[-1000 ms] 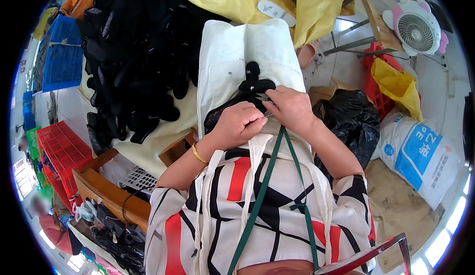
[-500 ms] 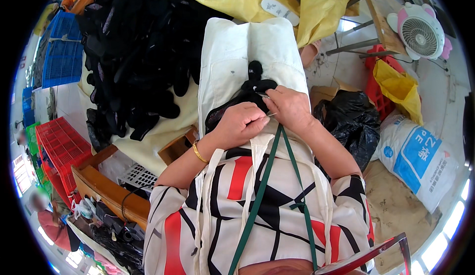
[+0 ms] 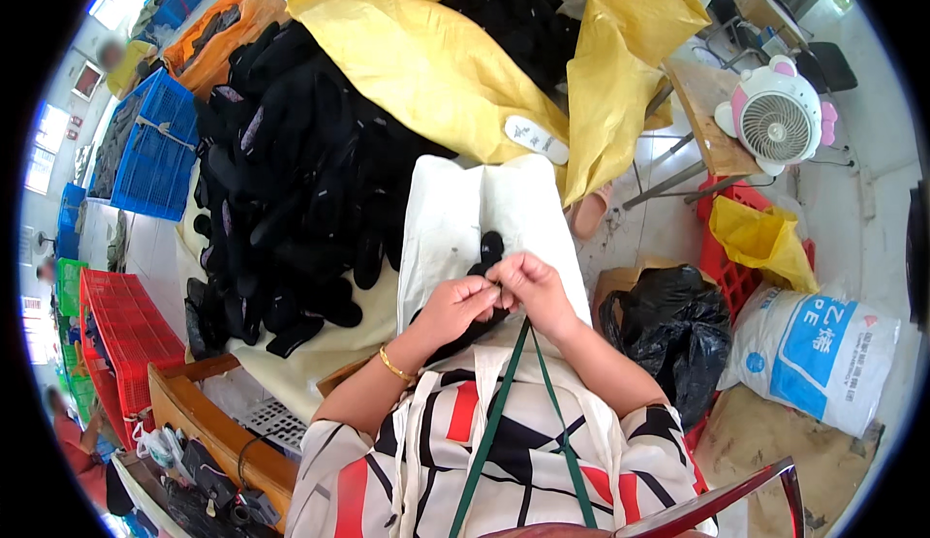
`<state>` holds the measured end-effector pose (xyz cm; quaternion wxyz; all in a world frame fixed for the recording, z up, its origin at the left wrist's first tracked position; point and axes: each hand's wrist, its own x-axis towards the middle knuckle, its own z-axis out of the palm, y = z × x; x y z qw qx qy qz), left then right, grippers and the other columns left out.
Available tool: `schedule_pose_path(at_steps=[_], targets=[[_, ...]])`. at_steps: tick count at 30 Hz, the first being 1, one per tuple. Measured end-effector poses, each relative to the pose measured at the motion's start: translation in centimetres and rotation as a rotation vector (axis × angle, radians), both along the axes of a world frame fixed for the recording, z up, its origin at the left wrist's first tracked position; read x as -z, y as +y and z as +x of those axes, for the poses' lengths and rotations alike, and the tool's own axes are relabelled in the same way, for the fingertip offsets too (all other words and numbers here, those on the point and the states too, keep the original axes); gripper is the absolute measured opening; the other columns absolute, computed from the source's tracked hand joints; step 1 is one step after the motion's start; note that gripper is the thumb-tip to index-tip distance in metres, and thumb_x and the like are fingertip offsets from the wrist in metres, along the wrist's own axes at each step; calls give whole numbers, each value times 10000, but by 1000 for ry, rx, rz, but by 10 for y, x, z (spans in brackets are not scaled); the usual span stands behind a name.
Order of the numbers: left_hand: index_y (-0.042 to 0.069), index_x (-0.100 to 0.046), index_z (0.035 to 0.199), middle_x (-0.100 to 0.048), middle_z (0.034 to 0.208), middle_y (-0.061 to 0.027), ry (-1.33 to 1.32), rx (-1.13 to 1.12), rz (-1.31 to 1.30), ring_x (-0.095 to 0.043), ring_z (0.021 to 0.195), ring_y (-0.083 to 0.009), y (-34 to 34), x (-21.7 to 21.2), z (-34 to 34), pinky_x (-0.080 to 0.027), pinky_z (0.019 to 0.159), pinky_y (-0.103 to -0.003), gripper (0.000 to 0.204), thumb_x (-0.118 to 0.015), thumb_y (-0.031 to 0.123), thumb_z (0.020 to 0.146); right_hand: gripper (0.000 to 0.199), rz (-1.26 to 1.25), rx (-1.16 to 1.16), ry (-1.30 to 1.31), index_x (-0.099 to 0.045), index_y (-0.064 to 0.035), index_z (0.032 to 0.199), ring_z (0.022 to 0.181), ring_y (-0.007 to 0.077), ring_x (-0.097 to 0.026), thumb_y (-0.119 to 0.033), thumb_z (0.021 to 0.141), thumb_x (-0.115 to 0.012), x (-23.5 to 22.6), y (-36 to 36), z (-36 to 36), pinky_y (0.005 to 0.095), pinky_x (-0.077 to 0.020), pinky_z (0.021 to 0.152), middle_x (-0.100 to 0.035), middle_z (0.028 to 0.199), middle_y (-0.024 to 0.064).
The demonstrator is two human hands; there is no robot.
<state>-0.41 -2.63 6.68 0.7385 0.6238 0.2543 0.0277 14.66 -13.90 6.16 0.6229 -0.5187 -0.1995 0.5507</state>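
My left hand (image 3: 459, 307) and my right hand (image 3: 538, 293) meet over my lap, fingertips pinched together almost touching. Something thin and dark seems to sit between the fingertips, too small to name. Directly beneath them lies a black glove-like fabric piece (image 3: 491, 245), its rounded end poking out past my right fingers. More of its dark fabric runs below my left hand, partly hidden by the hands. White cloth (image 3: 441, 211) covers my legs under it.
A large heap of black fabric pieces (image 3: 291, 189) fills the left, beside an open yellow sack (image 3: 417, 44) holding more. To the right are a black plastic bag (image 3: 668, 330), a white-and-blue sack (image 3: 814, 354) and a fan (image 3: 775, 123) on a small table. A wooden chair part (image 3: 218, 431) stands left.
The view has tilted up, showing more of the yellow sack. My hands have drawn closer together; the thin needle-like thing seen at my left fingertips no longer shows clearly.
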Motion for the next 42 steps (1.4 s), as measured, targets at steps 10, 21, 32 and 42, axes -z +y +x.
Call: schedule_pose_path(at_steps=[10, 21, 32, 42], targets=[[-5, -589, 875, -609, 735, -71, 166, 93, 204, -549, 665, -150, 0, 63, -5, -461, 627, -311, 260, -715, 219, 832, 118, 80, 181, -61, -574, -74, 1046, 526, 82, -470, -185, 1008, -563, 3, -29, 57, 219, -393, 511, -523, 644, -9], [15, -566, 916, -536, 760, -70, -181, -63, 681, -537, 746, -235, 2, -3, -18, -431, 667, -320, 141, -656, 61, 818, 487, -120, -16, -628, -585, 27, 762, 599, 122, -462, -423, 938, -645, 2, -16, 26, 296, -426, 570, -501, 613, 52], [58, -605, 790, -575, 772, 57, -204, -327, -132, -493, 718, -39, -2, -15, -23, -432, 677, -212, 152, -678, 105, 915, 399, -6, 25, -786, -601, 35, 776, 600, 155, -467, -321, 952, -637, -25, -10, 0, 326, -434, 570, -534, 630, 100], [31, -618, 789, -535, 700, 63, -84, -189, 110, -465, 667, -41, 10, 3, -22, -403, 592, -224, 174, -707, 142, 891, 388, -208, -144, -405, -678, 3, 877, 626, 60, -489, -376, 946, -633, -6, -16, 12, 244, -429, 565, -565, 686, -13]])
